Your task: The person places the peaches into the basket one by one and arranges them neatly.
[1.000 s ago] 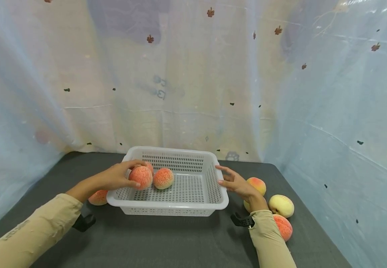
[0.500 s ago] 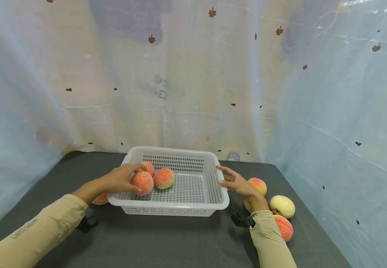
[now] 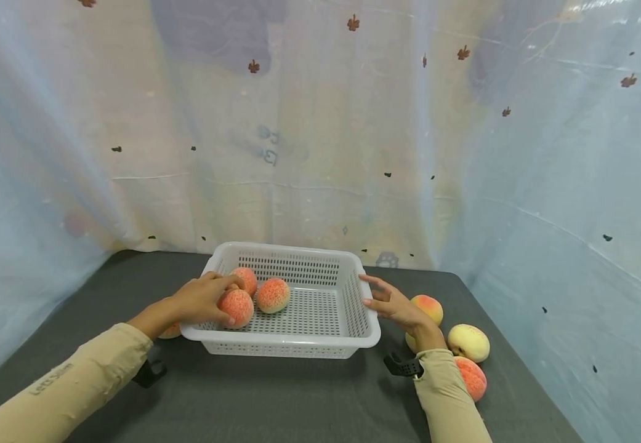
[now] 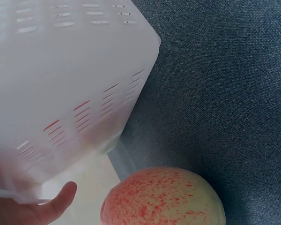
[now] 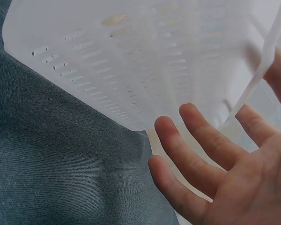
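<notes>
Item, my left hand (image 3: 201,299): reaches over the near-left rim of the white slotted basket (image 3: 320,343), fingers curled round a red-speckled peach (image 3: 237,307) inside its near-left corner. Item, two more speckled peaches (image 3: 272,295) just beside it in the basket, one behind (image 3: 245,279). Item, my right hand (image 3: 395,303): fingers spread and straight beside the basket's right rim, grasping nothing; the right wrist view shows the fingers (image 5: 196,140) close under that rim (image 5: 253,89), though I cannot tell whether they touch. Item, a peach outside (image 4: 163,198) on the dark cloth table (image 4: 225,84), just beside the basket's left corner; plain in the left wrist view, almost hidden behind my forearm in the head view. Item, three peaches right of the basket (image 3: 467,342), near the table's right edge. Open cloth in front of the basket
</notes>
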Demonstrator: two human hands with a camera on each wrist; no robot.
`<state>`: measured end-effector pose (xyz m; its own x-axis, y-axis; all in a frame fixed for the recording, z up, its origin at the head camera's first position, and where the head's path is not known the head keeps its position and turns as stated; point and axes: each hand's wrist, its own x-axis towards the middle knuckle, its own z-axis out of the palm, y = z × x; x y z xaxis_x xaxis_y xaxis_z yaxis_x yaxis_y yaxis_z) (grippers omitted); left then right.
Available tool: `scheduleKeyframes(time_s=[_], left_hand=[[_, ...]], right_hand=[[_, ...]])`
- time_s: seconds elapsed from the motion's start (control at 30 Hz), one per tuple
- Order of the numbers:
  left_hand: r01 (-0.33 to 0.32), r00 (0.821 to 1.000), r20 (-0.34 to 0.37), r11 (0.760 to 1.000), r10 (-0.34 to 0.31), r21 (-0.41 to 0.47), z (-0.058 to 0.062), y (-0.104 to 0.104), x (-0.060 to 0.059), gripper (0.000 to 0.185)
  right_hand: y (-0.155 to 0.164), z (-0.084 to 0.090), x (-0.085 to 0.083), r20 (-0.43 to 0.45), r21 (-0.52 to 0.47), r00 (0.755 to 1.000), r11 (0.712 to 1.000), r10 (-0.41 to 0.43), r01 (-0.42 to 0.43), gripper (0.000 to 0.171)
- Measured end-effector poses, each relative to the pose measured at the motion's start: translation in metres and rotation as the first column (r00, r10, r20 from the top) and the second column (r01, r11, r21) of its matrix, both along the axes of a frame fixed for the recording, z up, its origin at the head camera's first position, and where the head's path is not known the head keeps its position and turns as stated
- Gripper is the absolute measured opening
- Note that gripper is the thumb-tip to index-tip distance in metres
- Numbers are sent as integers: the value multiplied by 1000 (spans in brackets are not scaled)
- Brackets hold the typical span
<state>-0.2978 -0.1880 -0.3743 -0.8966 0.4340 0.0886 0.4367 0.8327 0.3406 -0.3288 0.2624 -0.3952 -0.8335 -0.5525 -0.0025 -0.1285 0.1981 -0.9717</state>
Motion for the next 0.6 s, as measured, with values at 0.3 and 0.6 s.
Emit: scheduleKeyframes(time_s=[0.3,0.6], left_hand=[[1,1000,-12,999,-1,-34,0,2,1,73],[-2,999,-35,999,0,-50,-1,2,1,58]], right_hand=[[0,0,0,0,-1,1000,1000,-6,6,77],[0,0,1,-1,4,1000,1000,-1,1,76]])
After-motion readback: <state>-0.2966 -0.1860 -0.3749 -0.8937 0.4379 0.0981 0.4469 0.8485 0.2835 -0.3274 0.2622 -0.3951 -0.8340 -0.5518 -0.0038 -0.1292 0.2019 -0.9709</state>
